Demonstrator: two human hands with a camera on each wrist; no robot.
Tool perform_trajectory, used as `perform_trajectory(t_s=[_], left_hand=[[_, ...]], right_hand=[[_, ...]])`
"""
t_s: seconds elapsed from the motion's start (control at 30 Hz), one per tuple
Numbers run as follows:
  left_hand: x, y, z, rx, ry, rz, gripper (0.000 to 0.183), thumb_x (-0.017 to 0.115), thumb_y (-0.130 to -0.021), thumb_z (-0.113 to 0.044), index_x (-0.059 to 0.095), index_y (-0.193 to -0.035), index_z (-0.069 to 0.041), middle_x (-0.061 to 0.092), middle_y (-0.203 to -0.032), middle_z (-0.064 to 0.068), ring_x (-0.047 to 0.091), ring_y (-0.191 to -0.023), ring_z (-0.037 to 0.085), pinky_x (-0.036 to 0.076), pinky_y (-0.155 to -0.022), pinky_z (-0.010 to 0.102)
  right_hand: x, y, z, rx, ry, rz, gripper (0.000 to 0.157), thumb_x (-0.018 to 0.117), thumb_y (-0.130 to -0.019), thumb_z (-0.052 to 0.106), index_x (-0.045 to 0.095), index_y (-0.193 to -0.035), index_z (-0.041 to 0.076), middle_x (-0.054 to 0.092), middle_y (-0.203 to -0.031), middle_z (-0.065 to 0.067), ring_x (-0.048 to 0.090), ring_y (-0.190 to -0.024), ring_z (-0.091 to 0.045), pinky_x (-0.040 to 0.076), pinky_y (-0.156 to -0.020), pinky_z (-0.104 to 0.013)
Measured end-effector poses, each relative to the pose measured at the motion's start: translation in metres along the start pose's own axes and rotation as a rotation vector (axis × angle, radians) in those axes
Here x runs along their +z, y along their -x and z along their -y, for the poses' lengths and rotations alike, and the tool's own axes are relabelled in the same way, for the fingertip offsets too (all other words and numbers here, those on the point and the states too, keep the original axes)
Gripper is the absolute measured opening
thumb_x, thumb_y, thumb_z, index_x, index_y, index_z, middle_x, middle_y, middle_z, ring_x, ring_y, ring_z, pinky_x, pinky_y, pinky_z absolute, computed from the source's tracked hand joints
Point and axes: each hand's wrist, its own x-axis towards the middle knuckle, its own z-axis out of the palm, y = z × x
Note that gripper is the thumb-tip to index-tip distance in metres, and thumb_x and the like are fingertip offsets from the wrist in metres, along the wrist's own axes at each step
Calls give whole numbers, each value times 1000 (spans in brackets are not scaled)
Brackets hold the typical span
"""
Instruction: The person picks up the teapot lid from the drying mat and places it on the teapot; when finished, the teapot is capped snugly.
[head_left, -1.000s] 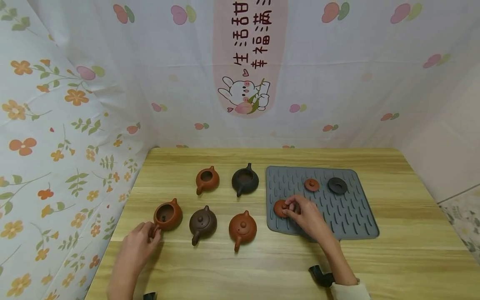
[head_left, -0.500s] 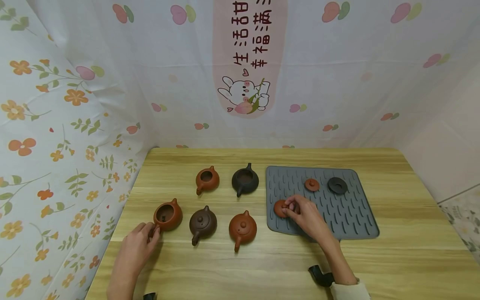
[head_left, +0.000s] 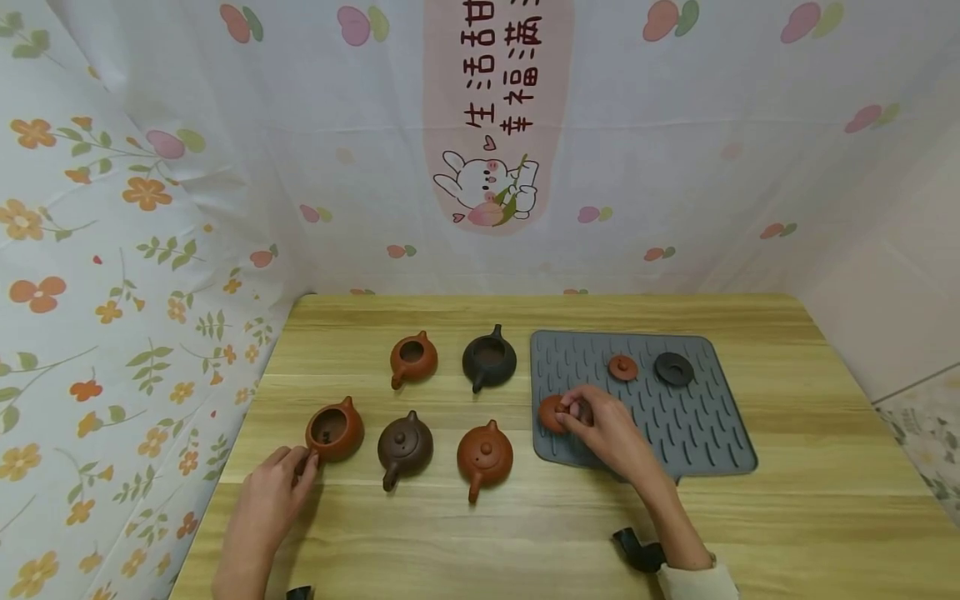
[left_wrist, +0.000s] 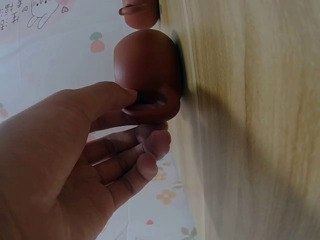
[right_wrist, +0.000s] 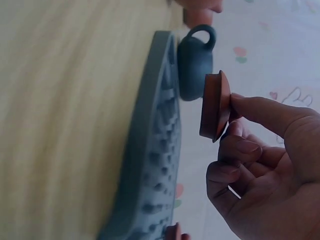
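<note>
My left hand (head_left: 272,496) pinches the handle of a lidless reddish-brown clay teapot (head_left: 349,440) at the left of the table. In the left wrist view the thumb presses on top of that handle, and the teapot (left_wrist: 147,65) sits upright on the wood. Between thumb and fingers, my right hand (head_left: 606,429) holds a round orange-brown teapot lid (head_left: 551,414) by its knob. The right wrist view shows this lid (right_wrist: 214,107) raised off the grey drying mat (right_wrist: 150,150), its underside facing the mat.
A small orange teapot (head_left: 426,360) and a black teapot (head_left: 504,367), both lidless, stand at the back. Nearer are a dark brown teapot (head_left: 417,455) and an orange teapot (head_left: 497,472), both lidded. An orange lid (head_left: 623,367) and a black lid (head_left: 663,367) lie on the mat.
My right hand has lifted the lid off the mat and shifted it slightly left. My left hand keeps its hold on the teapot handle.
</note>
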Motion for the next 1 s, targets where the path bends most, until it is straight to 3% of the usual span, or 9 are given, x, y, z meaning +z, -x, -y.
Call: perform_trajectory(t_s=[0.17, 0.33, 0.53, 0.8, 0.9, 1.0], left_hand=[[5, 2, 5, -12, -27, 7, 39, 58, -112, -37, 70, -85, -12, 61, -75, -3, 52, -61, 4, 43, -51, 29], [-2, -1, -4, 10, 8, -19, 31, 65, -109, -29, 73, -86, -9, 64, -76, 1, 56, -61, 9, 46, -52, 32], [8, 1, 8, 6, -32, -10, 44, 56, -113, -41, 72, -84, -11, 61, -75, -3, 52, -60, 5, 44, -50, 30], [-14, -9, -22, 37, 10, -65, 40, 62, -111, -28, 69, -79, -6, 58, -70, 1, 48, -56, 7, 40, -46, 41], [-25, -13, -36, 14, 8, -35, 31, 70, -106, -16, 69, -79, -3, 58, -69, 3, 49, -56, 10, 42, -47, 44], [-17, -10, -25, 10, -6, -23, 30, 71, -106, -22, 71, -80, -6, 59, -71, 0, 50, -58, 7, 44, -48, 38]], right_hand=[[-1, -2, 11, -20, -27, 17, 14, 82, -98, 6, 72, -107, 5, 66, -90, 0, 53, -74, -4, 48, -66, -26], [1, -4, 18, -36, -26, 12, 15, 84, -96, 5, 72, -105, 5, 66, -89, 0, 54, -74, -4, 49, -66, -25], [3, -6, 28, -66, -41, 17, 17, 84, -95, 5, 72, -106, 5, 66, -90, 1, 54, -73, -3, 49, -66, -26], [5, -9, 41, -69, -68, 52, 15, 83, -97, 6, 71, -107, 5, 64, -91, 0, 52, -74, -4, 48, -66, -26], [6, -10, 45, -63, -73, 68, 14, 82, -98, 7, 71, -107, 4, 64, -91, -1, 52, -74, -4, 48, -65, -26], [7, -12, 48, -52, -59, 83, 15, 82, -98, 7, 72, -108, 5, 64, -91, 0, 53, -74, -5, 49, -66, -25]])
